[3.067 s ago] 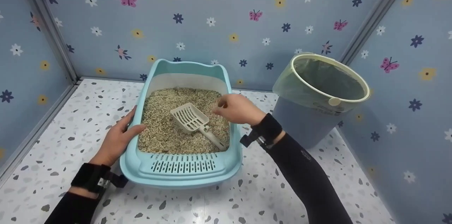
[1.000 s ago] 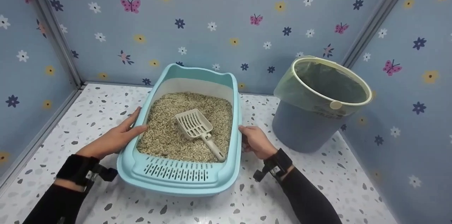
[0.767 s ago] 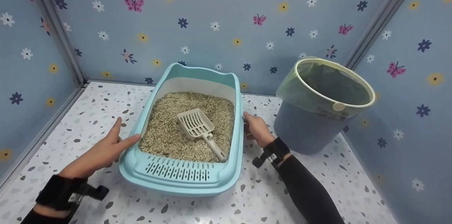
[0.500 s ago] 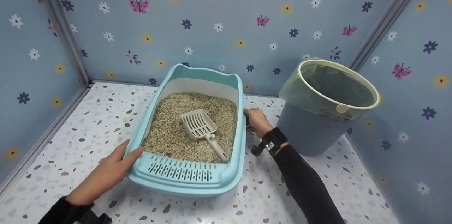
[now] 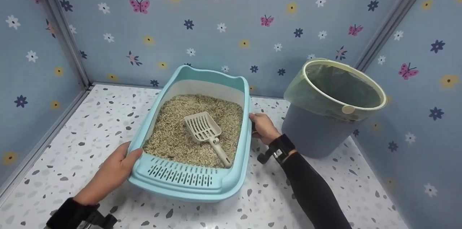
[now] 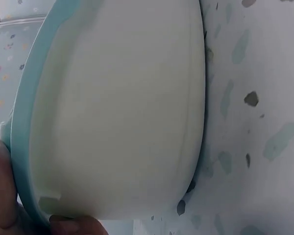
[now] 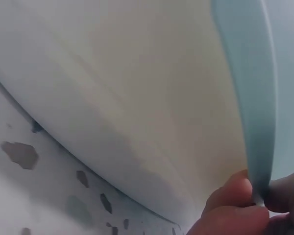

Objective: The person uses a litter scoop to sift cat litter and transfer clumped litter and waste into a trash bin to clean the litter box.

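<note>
A pale blue litter box [image 5: 184, 193] filled with tan pellet litter [image 5: 173, 128] stands on the speckled surface, slightly turned. On the litter lies a beige slotted litter scoop [image 5: 203, 127], its handle pointing toward the near right corner. My left hand [image 5: 112, 169] grips the rim at the near left, thumb on top; in the left wrist view fingertips [image 6: 78, 226] show below the rim's edge. At the right side my right hand [image 5: 265, 128] pinches the rim; the right wrist view has curled fingers [image 7: 230, 210] under the rim and the thumb on its other face.
Right of the box stands a blue-grey trash bin [image 5: 310, 131] with a cream ring [image 5: 380, 95] and a translucent greenish liner [image 5: 303, 92]. Flower-patterned panels [image 5: 216, 12] enclose the back and both sides. The white speckled surface [image 5: 72, 149] runs around the box.
My right hand has gone from above the litter to the right rim. My left hand briefly released the left rim and took hold again nearer the front. The box is slightly turned.
</note>
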Available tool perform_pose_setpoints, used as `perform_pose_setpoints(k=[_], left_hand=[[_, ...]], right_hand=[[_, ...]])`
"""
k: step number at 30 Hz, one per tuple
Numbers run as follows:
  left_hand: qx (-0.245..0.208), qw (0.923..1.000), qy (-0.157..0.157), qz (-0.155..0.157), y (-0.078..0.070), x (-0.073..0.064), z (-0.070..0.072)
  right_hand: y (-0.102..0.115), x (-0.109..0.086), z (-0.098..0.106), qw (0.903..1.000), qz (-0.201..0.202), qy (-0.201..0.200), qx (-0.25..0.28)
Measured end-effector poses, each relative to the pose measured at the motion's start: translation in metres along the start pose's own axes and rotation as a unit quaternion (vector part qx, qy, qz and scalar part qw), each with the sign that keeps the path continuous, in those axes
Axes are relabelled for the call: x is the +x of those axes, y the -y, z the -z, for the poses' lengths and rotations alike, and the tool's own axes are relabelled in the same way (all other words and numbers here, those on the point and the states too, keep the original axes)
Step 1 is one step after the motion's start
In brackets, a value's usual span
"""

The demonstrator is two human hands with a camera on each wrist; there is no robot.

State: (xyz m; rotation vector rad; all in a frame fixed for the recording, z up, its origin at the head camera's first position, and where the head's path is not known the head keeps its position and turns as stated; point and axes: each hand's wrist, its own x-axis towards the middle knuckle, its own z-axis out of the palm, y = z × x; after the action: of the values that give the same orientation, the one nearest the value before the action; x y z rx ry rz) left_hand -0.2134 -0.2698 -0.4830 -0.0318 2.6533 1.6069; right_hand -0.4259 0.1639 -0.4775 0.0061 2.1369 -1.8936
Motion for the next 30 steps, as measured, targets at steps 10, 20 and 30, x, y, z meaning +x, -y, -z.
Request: perform_pose_setpoints(k=[10, 20, 30], left_hand=[[0.008, 0.9994, 0.028, -0.021, 0.013, 0.031, 0.024], [-0.038, 0.9978, 0.049, -0.025, 0.023, 0.054, 0.041], [0.028, 0.998, 0.027, 0.05, 0.004, 0.0, 0.015]], right_hand=[[-0.019, -0.036, 0.0, 0.9961, 0.011, -0.049, 0.072], [-0.027, -0.068, 0.004, 0.9968, 0.017, -0.026, 0.074], [-0.008, -0.034, 0.037, 0.9963, 0.004, -0.086, -0.002]])
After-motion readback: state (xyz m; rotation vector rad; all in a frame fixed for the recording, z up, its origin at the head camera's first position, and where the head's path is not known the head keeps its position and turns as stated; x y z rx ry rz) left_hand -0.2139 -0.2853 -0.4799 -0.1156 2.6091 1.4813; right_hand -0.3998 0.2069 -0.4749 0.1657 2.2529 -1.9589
